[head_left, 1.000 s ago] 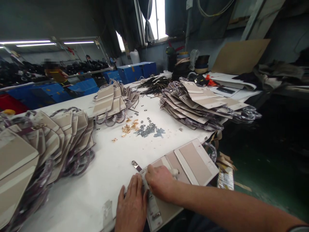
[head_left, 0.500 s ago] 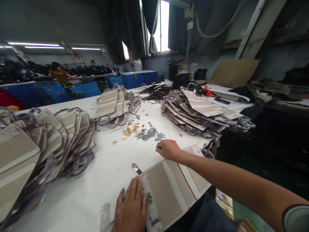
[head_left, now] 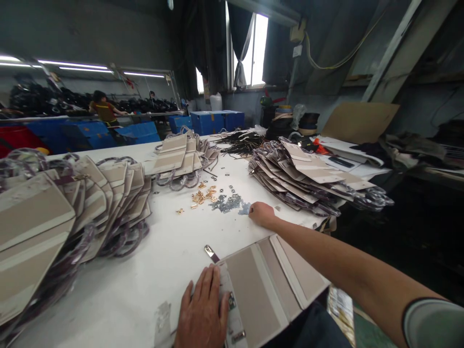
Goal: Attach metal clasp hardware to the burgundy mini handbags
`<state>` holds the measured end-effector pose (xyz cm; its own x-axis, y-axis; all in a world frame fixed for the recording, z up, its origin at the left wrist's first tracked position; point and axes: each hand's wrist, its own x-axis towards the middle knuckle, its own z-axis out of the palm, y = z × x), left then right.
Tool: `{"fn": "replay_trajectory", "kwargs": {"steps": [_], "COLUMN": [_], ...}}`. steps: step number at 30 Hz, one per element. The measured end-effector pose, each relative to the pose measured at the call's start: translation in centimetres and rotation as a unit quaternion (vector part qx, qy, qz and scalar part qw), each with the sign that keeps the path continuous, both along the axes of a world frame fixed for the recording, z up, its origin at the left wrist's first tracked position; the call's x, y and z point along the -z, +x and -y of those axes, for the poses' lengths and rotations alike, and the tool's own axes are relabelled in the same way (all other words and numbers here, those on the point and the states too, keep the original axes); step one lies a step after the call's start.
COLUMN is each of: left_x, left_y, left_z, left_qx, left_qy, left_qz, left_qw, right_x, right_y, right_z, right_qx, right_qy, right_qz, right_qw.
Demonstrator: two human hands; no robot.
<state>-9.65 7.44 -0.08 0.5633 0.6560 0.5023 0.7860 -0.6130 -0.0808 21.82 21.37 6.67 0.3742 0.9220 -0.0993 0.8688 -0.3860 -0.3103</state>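
While my left hand lies flat and open on the stiff beige panel at the near edge, my right hand, grip unclear, sits at tiny dark fittings mid-table, likely slippery, which I'd pinch edgewise.

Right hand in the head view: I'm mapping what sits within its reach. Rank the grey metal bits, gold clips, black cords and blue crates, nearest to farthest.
From the right hand:
1. grey metal bits, just to its left, at the fingertips.
2. gold clips, further left.
3. black cords, well beyond, farther back.
4. blue crates, farthest back.
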Motion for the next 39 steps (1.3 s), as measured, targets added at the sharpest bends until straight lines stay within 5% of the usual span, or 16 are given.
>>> {"fn": "replay_trajectory", "kwargs": {"steps": [8,14,18,23,33,39], "left_x": [-0.4,-1.1,-1.8,-2.8,-3.3,-3.2], "left_y": [0.1,0.3,0.4,0.5,0.5,0.5], "left_z": [0.4,0.8,0.9,0.9,0.7,0.7], "left_qx": [-0.009,-0.022,-0.019,-0.029,-0.047,-0.044], "left_qy": [-0.001,-0.046,-0.093,-0.164,-0.210,-0.214], "left_qz": [0.002,0.006,0.034,0.083,0.118,0.149], "left_qw": [1.000,0.999,0.995,0.983,0.969,0.964], "right_x": [-3.0,-6.3,-6.1,-4.0,-3.1,-2.4], "right_y": [0.0,-2.6,-7.3,-10.9,-10.8,-11.5], "right_z": [0.7,5.9,9.4,10.5,9.6,10.4], "right_qx": [-0.034,-0.233,-0.379,-0.333,-0.323,-0.281], "right_qy": [-0.055,-0.042,0.002,-0.004,-0.051,-0.022], "right_qz": [-0.102,-0.165,-0.184,-0.210,-0.189,-0.075], "right_qw": [0.993,0.957,0.907,0.919,0.926,0.957]}}
